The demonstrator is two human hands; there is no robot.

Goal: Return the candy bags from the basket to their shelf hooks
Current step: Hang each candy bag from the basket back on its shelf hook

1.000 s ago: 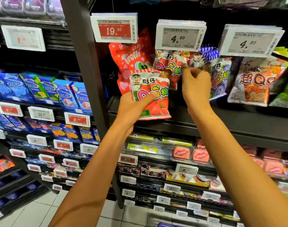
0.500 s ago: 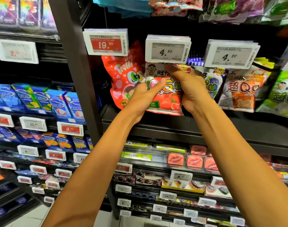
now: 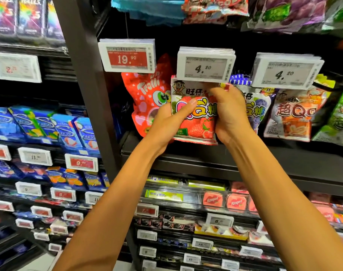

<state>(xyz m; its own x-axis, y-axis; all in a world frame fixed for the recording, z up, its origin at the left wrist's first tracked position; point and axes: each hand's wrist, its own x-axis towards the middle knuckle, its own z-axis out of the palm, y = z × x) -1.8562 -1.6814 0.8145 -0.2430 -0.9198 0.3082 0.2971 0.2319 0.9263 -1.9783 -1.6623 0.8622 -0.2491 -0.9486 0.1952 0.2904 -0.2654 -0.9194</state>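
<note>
While raising the strawberry candy bag (image 3: 198, 122) to the hanging row above the dark shelf (image 3: 244, 161), grips it from both sides. Clamps the lower left edge with the left hand (image 3: 166, 126), thumb laid flat across the printed front, the other fingers out of sight behind. Pinches the upper right corner with the curled fingers (image 3: 217, 92) of the right hand (image 3: 231, 112), just under the white 4.20 price tag (image 3: 205, 64). Holds the bag upright, long axis vertical, top edge at the tag's lower edge; cannot tell whether touching or tucked behind. Shows neither hook nor hang hole, both hidden by tag and knuckles. Sets the bag between the red Trolli bag (image 3: 147, 98) to the left and the purple grape bag (image 3: 258, 108) to the right, in front of both. Puts the right hand nearer the header, so probably leaves the threading to it: up and back onto the prong, steadied from below by the left. Looks close to hung, not yet released.
</note>
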